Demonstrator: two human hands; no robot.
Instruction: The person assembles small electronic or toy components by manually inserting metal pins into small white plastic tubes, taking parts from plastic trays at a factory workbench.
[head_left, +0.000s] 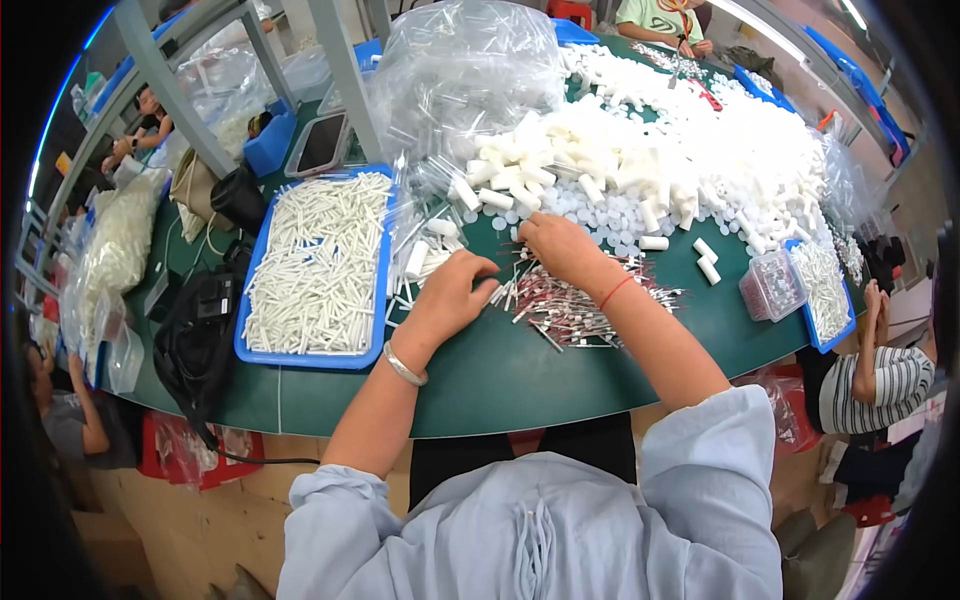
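On the green table, my left hand [456,297] is half curled beside the white tubes, thumb and forefinger apart with nothing visible between them. My right hand [562,246] reaches over the far edge of a heap of thin white sticks with dark red wires [585,305]. Its fingers are bent together and pointing left; what they hold, if anything, is hidden. Just beyond it spread translucent round discs [585,212] and many thick white cylinders [610,150]. Slim white tubes fill a blue tray [241,335] left of my left hand.
A big clear plastic bag [460,70] stands at the back beside grey metal posts [345,80]. On the right are a clear box [773,287] and another blue tray [838,335]. A black bag [205,335] lies at the left. Other people sit around.
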